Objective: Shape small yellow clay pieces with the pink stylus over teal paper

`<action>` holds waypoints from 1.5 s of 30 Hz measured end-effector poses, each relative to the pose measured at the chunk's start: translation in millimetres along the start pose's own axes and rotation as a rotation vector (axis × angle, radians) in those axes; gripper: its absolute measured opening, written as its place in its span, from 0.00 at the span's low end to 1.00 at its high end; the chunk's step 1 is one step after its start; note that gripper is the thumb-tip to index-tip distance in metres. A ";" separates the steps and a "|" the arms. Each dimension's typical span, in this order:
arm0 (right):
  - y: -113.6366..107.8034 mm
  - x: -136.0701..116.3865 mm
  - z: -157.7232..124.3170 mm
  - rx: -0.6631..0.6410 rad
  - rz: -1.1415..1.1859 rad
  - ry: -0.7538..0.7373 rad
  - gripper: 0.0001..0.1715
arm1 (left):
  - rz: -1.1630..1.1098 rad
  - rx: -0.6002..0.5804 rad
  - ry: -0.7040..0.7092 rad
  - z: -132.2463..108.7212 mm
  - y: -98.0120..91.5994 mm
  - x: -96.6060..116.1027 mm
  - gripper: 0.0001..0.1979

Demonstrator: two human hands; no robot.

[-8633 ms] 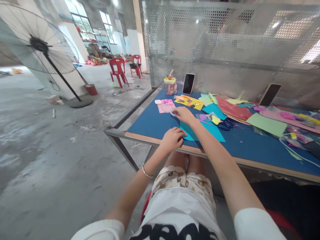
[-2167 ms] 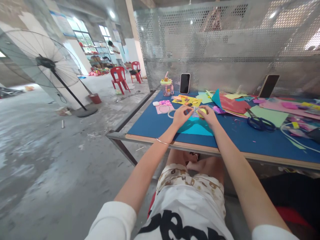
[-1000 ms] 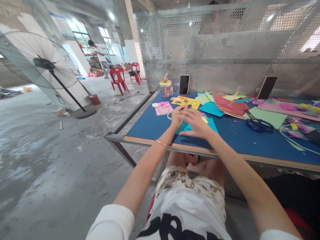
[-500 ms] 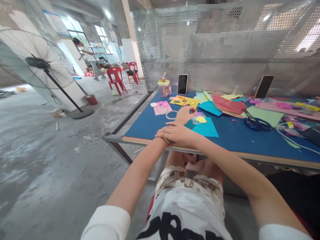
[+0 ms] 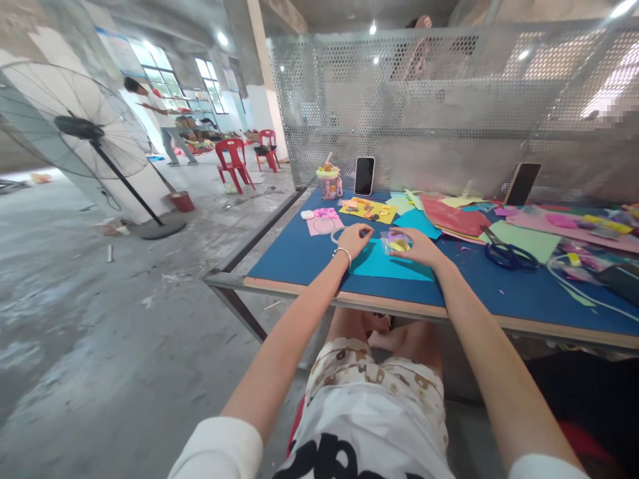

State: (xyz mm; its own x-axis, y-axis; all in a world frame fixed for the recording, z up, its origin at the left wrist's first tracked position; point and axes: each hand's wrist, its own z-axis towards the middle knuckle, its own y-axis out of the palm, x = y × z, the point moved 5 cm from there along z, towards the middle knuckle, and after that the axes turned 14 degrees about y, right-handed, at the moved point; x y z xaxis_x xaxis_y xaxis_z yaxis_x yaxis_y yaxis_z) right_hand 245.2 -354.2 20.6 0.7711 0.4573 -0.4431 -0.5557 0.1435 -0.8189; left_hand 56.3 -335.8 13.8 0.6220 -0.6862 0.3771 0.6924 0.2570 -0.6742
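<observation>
My right hand [image 5: 422,248] grips a small clear packet [image 5: 393,241] with something yellow and purple inside. To its left, my left hand [image 5: 353,241] is closed, fingertips pinched together; whatever may be between them is too small to make out. A bracelet circles my left wrist. Under both hands a bright blue sheet [image 5: 389,265] lies on the dark blue tabletop [image 5: 279,259]. Just beyond my left hand is a pale ring, partly hidden by it. Further left, a pink card [image 5: 319,229] bears another ring and small pink pieces.
Behind the hands lies a yellow card [image 5: 359,211] with small orange and brown pieces. A lidded cup [image 5: 328,183] and phone [image 5: 364,176] stand at the back. Blue-handled scissors [image 5: 509,254] and coloured sheets are at right. A perforated metal screen [image 5: 449,106] rises behind; a fan [image 5: 80,126] stands left.
My right hand has left my left wrist and moved right, onto the clear packet. My left hand has drawn back slightly. The blue sheet now reaches further left.
</observation>
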 end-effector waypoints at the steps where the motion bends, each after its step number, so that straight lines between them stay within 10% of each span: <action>1: 6.3 10.7 1.0 -0.046 -0.029 0.037 0.45 | 0.010 -0.010 0.009 -0.5 0.3 0.3 0.08; 17: 19.2 1.6 3.8 0.039 0.128 0.009 0.21 | 0.035 -0.175 0.149 -2.2 16.1 11.1 0.06; 45: 25.0 2.5 3.0 -0.006 0.490 0.069 0.20 | -0.088 -0.159 0.221 -4.4 20.4 19.1 0.05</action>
State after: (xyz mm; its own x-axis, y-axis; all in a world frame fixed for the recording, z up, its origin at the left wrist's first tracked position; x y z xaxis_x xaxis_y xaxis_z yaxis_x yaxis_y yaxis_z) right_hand 232.2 -346.8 0.1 0.4389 0.4103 -0.7994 -0.8562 -0.0788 -0.5106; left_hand 80.7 -346.6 4.5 0.4547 -0.8375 0.3029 0.6637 0.0918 -0.7424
